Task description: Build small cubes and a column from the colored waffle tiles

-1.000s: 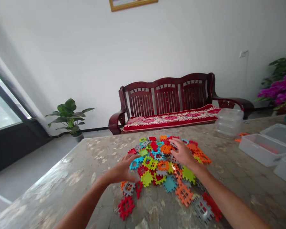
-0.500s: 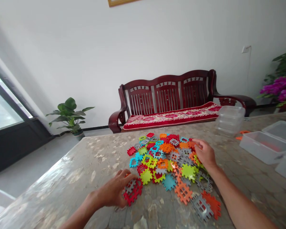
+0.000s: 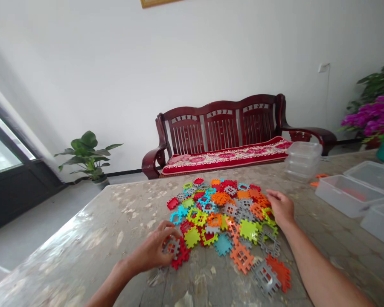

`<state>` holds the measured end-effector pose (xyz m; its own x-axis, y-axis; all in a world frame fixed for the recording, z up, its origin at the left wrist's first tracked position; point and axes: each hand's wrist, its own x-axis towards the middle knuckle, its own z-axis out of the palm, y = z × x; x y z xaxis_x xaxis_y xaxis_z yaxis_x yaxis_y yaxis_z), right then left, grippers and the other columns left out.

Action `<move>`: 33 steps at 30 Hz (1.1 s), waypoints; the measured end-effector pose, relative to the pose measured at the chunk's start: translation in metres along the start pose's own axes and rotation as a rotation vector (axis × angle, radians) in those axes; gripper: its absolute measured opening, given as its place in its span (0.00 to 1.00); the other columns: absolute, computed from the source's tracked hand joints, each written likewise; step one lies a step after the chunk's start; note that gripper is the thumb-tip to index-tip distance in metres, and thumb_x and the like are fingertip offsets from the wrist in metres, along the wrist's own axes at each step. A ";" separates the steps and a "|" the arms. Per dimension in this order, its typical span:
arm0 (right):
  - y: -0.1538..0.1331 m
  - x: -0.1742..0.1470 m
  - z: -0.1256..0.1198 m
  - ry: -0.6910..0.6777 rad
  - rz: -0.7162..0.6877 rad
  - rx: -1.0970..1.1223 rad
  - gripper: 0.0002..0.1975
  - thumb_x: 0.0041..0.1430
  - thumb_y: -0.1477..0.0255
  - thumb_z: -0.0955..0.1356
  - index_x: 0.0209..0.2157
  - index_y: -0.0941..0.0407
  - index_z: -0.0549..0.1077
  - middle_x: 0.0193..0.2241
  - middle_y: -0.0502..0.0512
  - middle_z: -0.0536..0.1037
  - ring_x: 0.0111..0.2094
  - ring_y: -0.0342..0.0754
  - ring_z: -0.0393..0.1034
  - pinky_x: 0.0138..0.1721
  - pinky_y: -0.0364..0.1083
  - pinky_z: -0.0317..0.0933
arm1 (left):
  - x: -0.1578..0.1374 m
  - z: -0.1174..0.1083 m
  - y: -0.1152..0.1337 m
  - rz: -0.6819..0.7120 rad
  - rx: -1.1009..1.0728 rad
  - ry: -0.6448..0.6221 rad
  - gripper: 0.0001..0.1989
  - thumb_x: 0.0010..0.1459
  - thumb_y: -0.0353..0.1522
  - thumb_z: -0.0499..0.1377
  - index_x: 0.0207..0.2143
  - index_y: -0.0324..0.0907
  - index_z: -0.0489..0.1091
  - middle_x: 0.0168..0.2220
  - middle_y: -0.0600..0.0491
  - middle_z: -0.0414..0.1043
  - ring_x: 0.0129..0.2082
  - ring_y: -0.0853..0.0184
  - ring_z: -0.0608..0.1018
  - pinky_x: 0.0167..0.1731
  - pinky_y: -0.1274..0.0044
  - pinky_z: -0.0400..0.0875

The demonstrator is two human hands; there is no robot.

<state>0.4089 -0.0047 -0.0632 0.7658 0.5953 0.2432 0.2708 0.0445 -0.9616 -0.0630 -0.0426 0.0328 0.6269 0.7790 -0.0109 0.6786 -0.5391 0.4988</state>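
Observation:
My left hand (image 3: 156, 249) is closed with thumb and fingers on a grey window tile (image 3: 172, 246), one of the notched plastic building pieces. A bit of orange shows through its openings. A red tile (image 3: 183, 252) lies right beside it, partly covered. At the right edge of the pile is my right hand (image 3: 282, 209), fingers stretched out and nothing seen in them. Closest to it are an orange-red tile (image 3: 255, 193) and a lime-green frame tile (image 3: 269, 215). Between my hands spreads the heap of tiles in red, orange, blue, lime and grey, including a solid lime tile (image 3: 248, 230).
Clear plastic boxes (image 3: 348, 198) stand on the right of the patterned table (image 3: 121, 230). A stack of clear containers (image 3: 303, 160) is farther back, an orange piece (image 3: 320, 179) near it. Behind are a wooden bench (image 3: 222, 128) and a potted plant (image 3: 89, 153).
My left hand has lifted the grey window tile slightly off the red one, which shows more now. My right hand has drawn back from the orange-red tiles. The view has shifted slightly.

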 end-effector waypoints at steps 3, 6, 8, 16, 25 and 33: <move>0.002 0.000 0.000 0.001 -0.006 0.012 0.20 0.43 0.62 0.67 0.36 0.57 0.80 0.34 0.58 0.83 0.34 0.53 0.76 0.38 0.50 0.67 | 0.003 0.006 -0.001 -0.033 -0.017 0.057 0.16 0.48 0.25 0.55 0.40 0.46 0.72 0.48 0.52 0.66 0.47 0.64 0.72 0.46 0.75 0.68; 0.002 0.000 0.000 -0.001 -0.023 0.010 0.19 0.44 0.62 0.67 0.35 0.57 0.80 0.33 0.58 0.83 0.34 0.53 0.76 0.38 0.50 0.68 | 0.002 0.010 0.000 -0.053 -0.015 0.014 0.21 0.48 0.33 0.62 0.47 0.48 0.69 0.52 0.51 0.65 0.51 0.60 0.71 0.52 0.70 0.66; 0.003 0.000 0.000 0.001 -0.031 0.006 0.18 0.44 0.62 0.67 0.35 0.56 0.80 0.33 0.58 0.83 0.34 0.53 0.76 0.37 0.49 0.68 | 0.001 0.013 0.003 -0.065 0.009 -0.023 0.33 0.41 0.36 0.68 0.53 0.49 0.65 0.55 0.50 0.63 0.53 0.57 0.69 0.54 0.68 0.65; 0.001 -0.001 -0.001 -0.007 -0.019 -0.008 0.18 0.43 0.62 0.67 0.35 0.56 0.80 0.33 0.58 0.83 0.34 0.53 0.76 0.38 0.50 0.67 | 0.005 0.027 0.011 -0.044 0.005 0.055 0.24 0.44 0.28 0.57 0.46 0.47 0.67 0.43 0.53 0.69 0.34 0.67 0.73 0.34 0.78 0.67; -0.004 -0.004 -0.001 -0.009 -0.029 -0.026 0.18 0.44 0.62 0.66 0.34 0.56 0.80 0.32 0.58 0.83 0.33 0.53 0.76 0.37 0.49 0.67 | 0.033 0.014 -0.003 -0.123 -0.172 0.293 0.25 0.43 0.29 0.59 0.47 0.43 0.68 0.30 0.59 0.70 0.25 0.72 0.68 0.27 0.80 0.62; -0.004 -0.004 -0.003 -0.005 -0.038 -0.031 0.17 0.43 0.64 0.67 0.33 0.56 0.81 0.30 0.57 0.83 0.32 0.53 0.76 0.37 0.49 0.67 | 0.107 -0.011 0.015 -0.122 -0.414 0.487 0.29 0.45 0.39 0.66 0.50 0.41 0.68 0.42 0.49 0.73 0.40 0.62 0.75 0.42 0.70 0.71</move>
<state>0.4064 -0.0092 -0.0596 0.7519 0.5976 0.2783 0.3175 0.0416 -0.9473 0.0101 0.0364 0.0486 0.2437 0.9352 0.2568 0.4692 -0.3455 0.8127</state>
